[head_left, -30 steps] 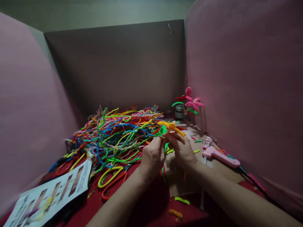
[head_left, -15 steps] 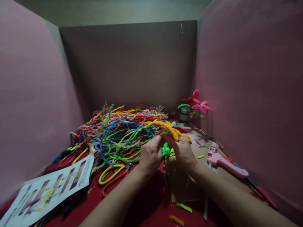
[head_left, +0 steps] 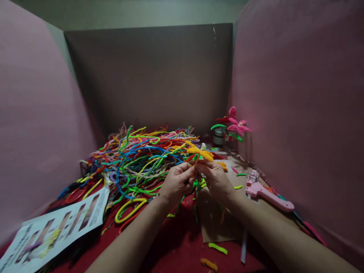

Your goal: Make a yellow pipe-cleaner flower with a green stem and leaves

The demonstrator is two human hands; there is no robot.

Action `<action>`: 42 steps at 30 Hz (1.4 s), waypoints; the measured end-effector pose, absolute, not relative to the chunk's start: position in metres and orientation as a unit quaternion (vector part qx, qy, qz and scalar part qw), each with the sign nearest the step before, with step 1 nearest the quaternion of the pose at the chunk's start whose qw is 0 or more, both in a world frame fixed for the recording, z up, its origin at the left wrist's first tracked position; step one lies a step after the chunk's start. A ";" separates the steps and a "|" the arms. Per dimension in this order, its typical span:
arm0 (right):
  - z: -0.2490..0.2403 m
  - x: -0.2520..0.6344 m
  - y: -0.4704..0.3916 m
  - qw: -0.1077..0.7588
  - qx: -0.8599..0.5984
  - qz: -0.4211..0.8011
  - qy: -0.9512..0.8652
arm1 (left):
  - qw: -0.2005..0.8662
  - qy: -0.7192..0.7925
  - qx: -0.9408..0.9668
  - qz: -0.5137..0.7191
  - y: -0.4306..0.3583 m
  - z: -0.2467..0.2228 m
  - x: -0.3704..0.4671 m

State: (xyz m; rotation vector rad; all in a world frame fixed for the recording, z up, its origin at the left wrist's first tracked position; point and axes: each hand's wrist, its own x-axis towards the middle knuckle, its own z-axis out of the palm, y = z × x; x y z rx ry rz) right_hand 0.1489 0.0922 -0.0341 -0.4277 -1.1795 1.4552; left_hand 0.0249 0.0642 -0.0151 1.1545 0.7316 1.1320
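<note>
A yellow-orange pipe cleaner flower [head_left: 205,154] with a white tip stands up just above my fingertips, in the middle of the view. My left hand [head_left: 176,184] is closed in a pinch at the flower's stem. My right hand [head_left: 218,181] is closed too, its thumb and fingers at the base of the petals. The two hands meet there, so the lower stem is mostly hidden. Beneath them, partly covered, lies a bunch of green pipe cleaner pieces [head_left: 196,184].
A heap of coloured pipe cleaners [head_left: 148,151] lies behind my left hand, with yellow-handled scissors [head_left: 117,216] in front. A printed sheet [head_left: 96,212] lies at left. To the right are a pink glue gun [head_left: 273,197] on cardboard [head_left: 210,227] and a finished pink flower [head_left: 238,127].
The flower has turned more upright, its petals spread above my fingers. My left hand has shifted its grip to the stem. The whole view has moved slightly.
</note>
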 end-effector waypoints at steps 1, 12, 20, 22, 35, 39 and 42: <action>-0.034 0.149 0.092 0.570 -0.179 0.636 -0.489 | 0.659 0.300 0.496 0.479 0.065 -0.015 0.023; -0.035 0.148 0.094 0.609 -0.217 0.622 -0.442 | 0.500 0.405 0.608 0.465 0.067 -0.018 0.022; -0.033 0.148 0.085 0.614 -0.261 0.552 -0.501 | 0.214 0.460 0.695 0.510 0.059 -0.025 0.028; -0.034 0.148 0.085 0.604 -0.257 0.547 -0.519 | 0.331 0.453 0.645 0.519 0.059 -0.021 0.029; -0.026 0.146 0.081 0.561 -0.169 0.704 -0.402 | 0.755 0.233 0.443 0.424 0.062 -0.012 0.014; -0.028 0.146 0.085 0.574 -0.169 0.691 -0.405 | 0.722 0.244 0.489 0.425 0.062 -0.010 0.017; -0.032 0.146 0.088 0.599 -0.193 0.662 -0.407 | 0.579 0.345 0.582 0.456 0.060 -0.011 0.024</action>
